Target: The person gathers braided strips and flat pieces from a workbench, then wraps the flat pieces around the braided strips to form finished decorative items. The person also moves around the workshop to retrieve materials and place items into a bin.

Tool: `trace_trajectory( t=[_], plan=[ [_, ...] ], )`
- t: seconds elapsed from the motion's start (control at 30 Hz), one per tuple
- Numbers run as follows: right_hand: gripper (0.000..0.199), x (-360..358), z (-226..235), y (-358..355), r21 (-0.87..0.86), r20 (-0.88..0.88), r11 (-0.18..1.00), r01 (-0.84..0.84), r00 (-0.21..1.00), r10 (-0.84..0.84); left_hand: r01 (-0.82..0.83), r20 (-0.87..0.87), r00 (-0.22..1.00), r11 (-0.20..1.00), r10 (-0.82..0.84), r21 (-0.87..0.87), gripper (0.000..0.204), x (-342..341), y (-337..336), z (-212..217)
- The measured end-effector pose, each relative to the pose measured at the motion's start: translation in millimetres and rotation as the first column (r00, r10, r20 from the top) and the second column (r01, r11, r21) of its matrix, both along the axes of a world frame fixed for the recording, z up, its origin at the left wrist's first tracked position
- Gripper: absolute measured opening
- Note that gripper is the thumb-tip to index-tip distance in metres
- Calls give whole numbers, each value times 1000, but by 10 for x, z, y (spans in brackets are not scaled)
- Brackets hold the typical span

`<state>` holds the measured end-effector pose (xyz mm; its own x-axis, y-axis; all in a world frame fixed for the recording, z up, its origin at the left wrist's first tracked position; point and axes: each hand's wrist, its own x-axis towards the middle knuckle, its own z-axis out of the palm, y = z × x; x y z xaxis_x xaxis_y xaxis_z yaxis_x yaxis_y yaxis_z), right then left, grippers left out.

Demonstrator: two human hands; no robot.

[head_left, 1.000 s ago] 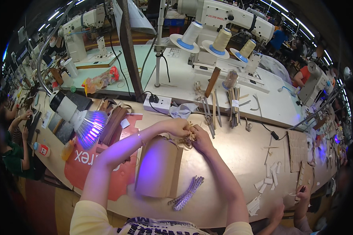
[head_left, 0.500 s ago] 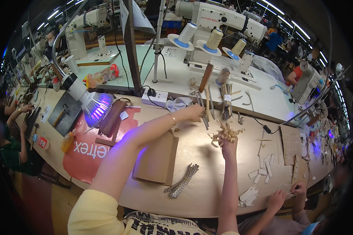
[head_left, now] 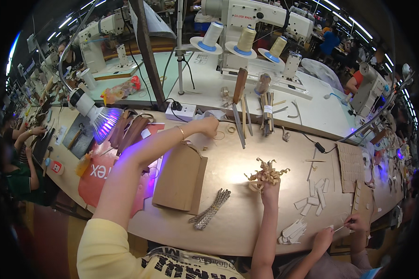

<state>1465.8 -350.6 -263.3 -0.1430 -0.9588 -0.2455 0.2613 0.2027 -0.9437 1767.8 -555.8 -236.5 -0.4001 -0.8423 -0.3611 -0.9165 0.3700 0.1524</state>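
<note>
My right hand point(head_left: 270, 194) is closed round a bunch of curly tan strips point(head_left: 267, 173), their loose ends fanning out above the fist. Stretched across the table, my left hand point(head_left: 207, 126) has its fingers drawn together beside the white power strip point(head_left: 183, 111). A thin loop point(head_left: 219, 135) shows at those fingertips; whether it is gripped or lies on the table I cannot tell. A brown folded cardboard piece point(head_left: 177, 179) lies below my left forearm. Between my arms is a tied bundle of braided grey strips point(head_left: 211, 210).
Dark strips point(head_left: 267, 114) stand bundled near the sewing machine table point(head_left: 205, 86). A lamp point(head_left: 100, 118) hangs over a red sheet point(head_left: 95, 183) at left. White pieces point(head_left: 314, 195) lie at right, near another person's hands point(head_left: 340, 230). Thread cones point(head_left: 244, 42) stand behind.
My left hand has moved left, away from the long flat strips, toward the power strip. My right hand has stayed nearly in place with the curly bunch. The whole view has shifted slightly.
</note>
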Motion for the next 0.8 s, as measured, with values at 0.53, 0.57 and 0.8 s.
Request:
trace_trajectory(
  t=[0.53, 0.57, 0.8],
  plan=[
    [16, 212, 173, 81, 52, 1, 997, 63, 998, -63, -14, 209, 978, 986, -22, 168, 30, -224, 379, -129],
    [14, 195, 148, 79, 111, -19, 985, 129, 992, -127, 2, 81, 997, 998, -7, 58, 25, -269, 352, -150],
    [18, 89, 49, 12, 36, -151, 999, 10, 989, -5, -214, -421, 904, 932, 76, -291, 23, -656, 105, -141]
  ],
)
